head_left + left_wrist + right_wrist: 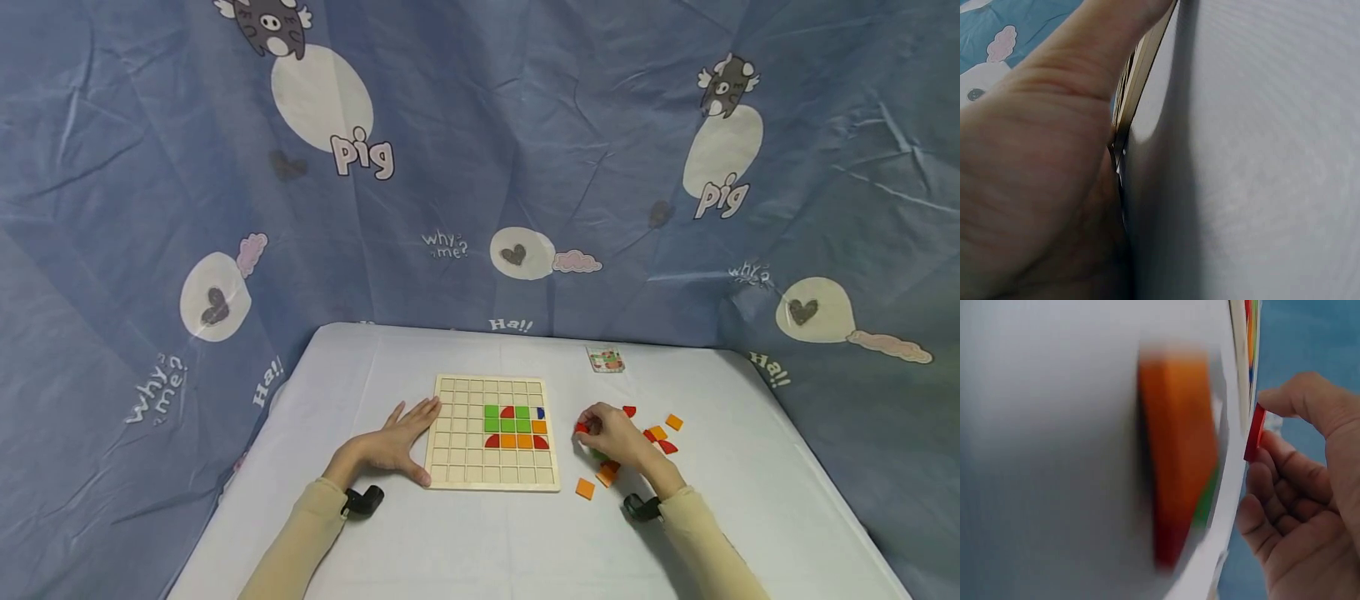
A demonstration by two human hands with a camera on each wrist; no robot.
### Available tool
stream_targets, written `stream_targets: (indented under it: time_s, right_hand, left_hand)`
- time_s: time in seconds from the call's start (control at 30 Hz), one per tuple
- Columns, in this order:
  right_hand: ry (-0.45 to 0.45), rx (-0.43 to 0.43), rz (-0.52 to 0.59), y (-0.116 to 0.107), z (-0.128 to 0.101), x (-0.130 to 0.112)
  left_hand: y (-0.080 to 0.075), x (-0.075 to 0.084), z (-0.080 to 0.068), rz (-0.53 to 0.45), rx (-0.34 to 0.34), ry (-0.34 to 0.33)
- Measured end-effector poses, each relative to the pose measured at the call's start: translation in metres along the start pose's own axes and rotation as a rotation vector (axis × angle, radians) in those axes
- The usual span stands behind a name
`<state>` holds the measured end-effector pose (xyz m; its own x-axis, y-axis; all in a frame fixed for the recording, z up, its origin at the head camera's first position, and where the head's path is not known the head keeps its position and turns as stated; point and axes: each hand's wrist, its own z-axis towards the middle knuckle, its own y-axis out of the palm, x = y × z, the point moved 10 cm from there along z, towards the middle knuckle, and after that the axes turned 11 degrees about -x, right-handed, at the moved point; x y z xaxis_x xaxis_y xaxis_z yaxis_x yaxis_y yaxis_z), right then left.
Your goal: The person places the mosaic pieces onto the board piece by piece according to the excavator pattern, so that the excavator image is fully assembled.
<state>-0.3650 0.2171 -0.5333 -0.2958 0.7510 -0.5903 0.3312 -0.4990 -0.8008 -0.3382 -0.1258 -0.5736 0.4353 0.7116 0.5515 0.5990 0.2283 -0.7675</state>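
A wooden grid board (492, 432) lies on the white table, with green, orange, red and blue tiles set in its right-middle cells. My left hand (401, 439) lies flat with straight fingers against the board's left edge (1138, 69). My right hand (606, 431), just right of the board, pinches a red tile (581, 427) (1254, 434) between thumb and fingers. Under and around that hand lie loose orange tiles (585, 488) and red tiles (666, 447). A blurred orange tile (1179, 450) fills the right wrist view.
A small picture card (606, 360) lies near the table's (465, 542) far edge. A blue cartoon-print cloth (480, 167) hangs behind and at both sides. Small black wrist cameras (363, 501) sit at each cuff.
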Motion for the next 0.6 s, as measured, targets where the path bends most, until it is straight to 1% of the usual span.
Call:
stream_targets:
  time_s: [0.17, 0.27, 0.37, 0.47, 0.6]
  right_hand:
    - [-0.083, -0.060, 0.000, 0.023, -0.001, -0.034]
    - [-0.120, -0.116, 0.011, 0.037, -0.001, -0.049]
    - [-0.156, -0.172, -0.014, 0.051, -0.002, -0.061]
    - [-0.198, -0.189, -0.048, 0.057, -0.002, -0.070]
    - [-0.240, -0.173, -0.082, 0.056, -0.004, -0.077]
  left_hand:
    - [0.001, -0.001, 0.000, -0.003, 0.001, 0.003]
    - [0.002, -0.001, 0.000, -0.002, -0.004, -0.001]
    - [0.002, -0.001, 0.000, 0.000, -0.006, -0.001]
    - [0.001, 0.000, 0.000, -0.003, -0.002, 0.006]
    - [0.000, 0.002, -0.001, -0.006, 0.002, 0.008]
